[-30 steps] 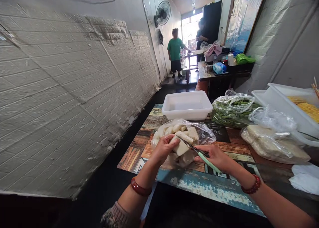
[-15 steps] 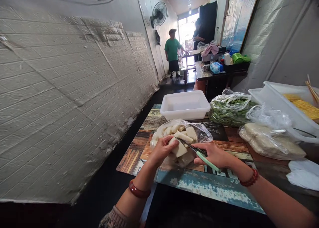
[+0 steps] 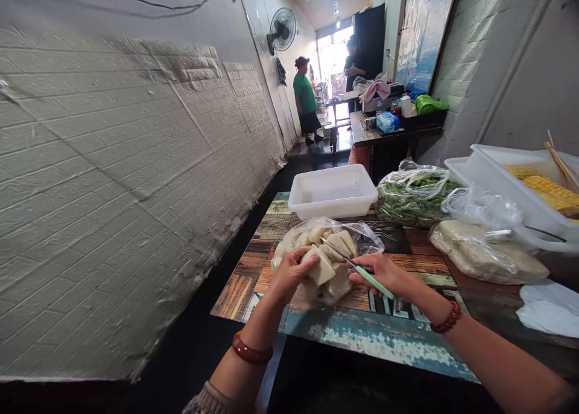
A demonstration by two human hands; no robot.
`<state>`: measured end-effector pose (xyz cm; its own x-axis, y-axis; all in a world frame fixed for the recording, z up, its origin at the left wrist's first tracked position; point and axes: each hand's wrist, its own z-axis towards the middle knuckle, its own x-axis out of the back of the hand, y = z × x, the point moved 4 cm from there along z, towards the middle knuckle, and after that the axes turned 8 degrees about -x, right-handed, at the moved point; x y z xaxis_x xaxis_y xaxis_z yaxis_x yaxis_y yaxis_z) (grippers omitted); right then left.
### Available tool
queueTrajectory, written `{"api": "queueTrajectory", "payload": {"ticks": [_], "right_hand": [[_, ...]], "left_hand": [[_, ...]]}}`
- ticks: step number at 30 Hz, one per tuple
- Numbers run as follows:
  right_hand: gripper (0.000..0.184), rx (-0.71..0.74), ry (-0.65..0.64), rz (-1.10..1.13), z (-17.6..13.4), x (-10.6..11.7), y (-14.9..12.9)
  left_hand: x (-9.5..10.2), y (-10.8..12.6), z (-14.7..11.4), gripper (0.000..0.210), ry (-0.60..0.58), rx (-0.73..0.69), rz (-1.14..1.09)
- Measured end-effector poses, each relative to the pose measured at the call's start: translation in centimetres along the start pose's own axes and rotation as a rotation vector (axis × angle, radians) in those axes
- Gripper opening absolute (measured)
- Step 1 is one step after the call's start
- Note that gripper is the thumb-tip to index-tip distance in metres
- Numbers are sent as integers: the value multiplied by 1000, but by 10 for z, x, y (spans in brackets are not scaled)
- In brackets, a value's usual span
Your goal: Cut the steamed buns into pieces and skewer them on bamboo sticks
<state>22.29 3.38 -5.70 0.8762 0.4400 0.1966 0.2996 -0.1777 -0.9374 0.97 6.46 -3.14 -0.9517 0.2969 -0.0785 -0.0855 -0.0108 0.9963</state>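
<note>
I have the left hand (image 3: 292, 272) pinching a pale white slab (image 3: 322, 268) between thumb and fingers, holding it tilted at the near side of a clear plastic bag (image 3: 283, 248). The right hand (image 3: 384, 275) is closed around the mint-green handle of the scissors (image 3: 376, 283); I take them for scissors, though the fingers and the angle hide how far the blades are parted. The relation that matters to me is this: the slab lies to the right of the left hand, between both hands but plainly nearer the left, and looks almost square from here, with no clear long axis. The scissors' long axis runs from the right hand away and leftward, passing along the slab's far right edge, tip over the white pieces (image 3: 305, 239) in the bag; I can't tell whether the metal touches the slab. All this sits on the wood-patterned bench (image 3: 242, 278). Beyond the bag stands a white plastic tub (image 3: 330, 209); to its right are bagged green vegetables (image 3: 407, 200), bagged white blocks (image 3: 474, 248) and a container of corn (image 3: 549, 191).
</note>
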Motion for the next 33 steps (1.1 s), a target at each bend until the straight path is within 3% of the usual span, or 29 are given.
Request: {"api": "queueTrajectory", "payload": {"ticks": [4,7,14,20,24,33], "right_hand": [[51,-74,66,88,3,8,13],[54,-67,86,90,-1,15,16],[65,122,200,-261,-35,27,-4],[73,55,167,-426,-49,20,-10],[74,112,160,-519,-51,15,-17],[84,146,148,-492,-44,10,-22]], "left_hand": [[10,-2,-4,40,114,4,-187],[11,0,-8,47,129,-23,-284],[4,2,-8,58,135,-73,-318],[0,8,-10,52,103,-72,-351],[-3,13,-12,53,81,-80,-373],[-5,15,-12,53,94,-76,-362]]}}
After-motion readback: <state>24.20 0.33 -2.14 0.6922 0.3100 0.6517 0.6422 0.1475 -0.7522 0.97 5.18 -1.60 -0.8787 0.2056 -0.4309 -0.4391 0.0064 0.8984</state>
